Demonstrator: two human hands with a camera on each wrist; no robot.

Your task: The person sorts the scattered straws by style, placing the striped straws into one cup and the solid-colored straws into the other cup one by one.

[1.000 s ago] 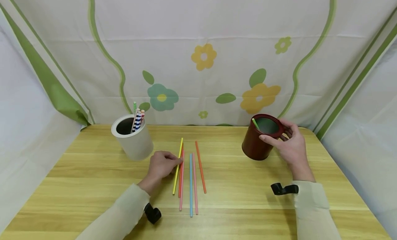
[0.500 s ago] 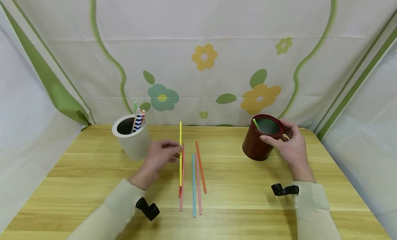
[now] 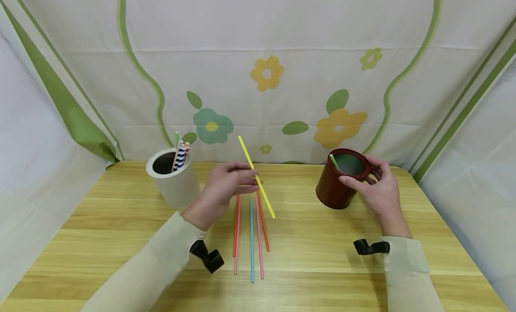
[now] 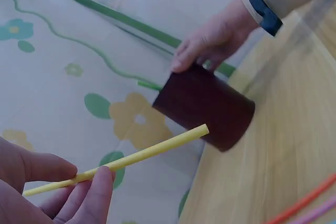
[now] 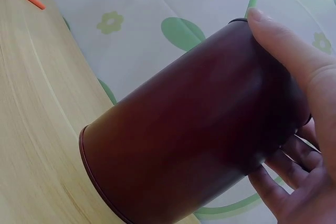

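My left hand [image 3: 228,186] pinches a yellow straw [image 3: 264,196] between thumb and fingers, above the table and tilted with its lower end to the right. In the left wrist view the yellow straw [image 4: 152,150] slants across in front of the dark red cup. That dark red cup [image 3: 333,186] stands at the right with a green straw [image 3: 333,160] leaning inside it. My right hand [image 3: 378,186] grips the cup near its rim, thumb on the near side and fingers behind. Up close in the right wrist view, the cup [image 5: 194,119] hides part of those fingers.
Several loose straws lie mid-table, among them a blue straw [image 3: 252,240], a pink straw [image 3: 259,247] and an orange straw [image 3: 264,227]. A white cup [image 3: 177,186] at the left holds several patterned straws [image 3: 180,157]. A flowered curtain [image 3: 266,106] hangs behind the wooden table [image 3: 314,276].
My left hand has lifted the yellow straw off the table, moved it up and to the right, and turned it. My right hand and the red cup have stayed put.
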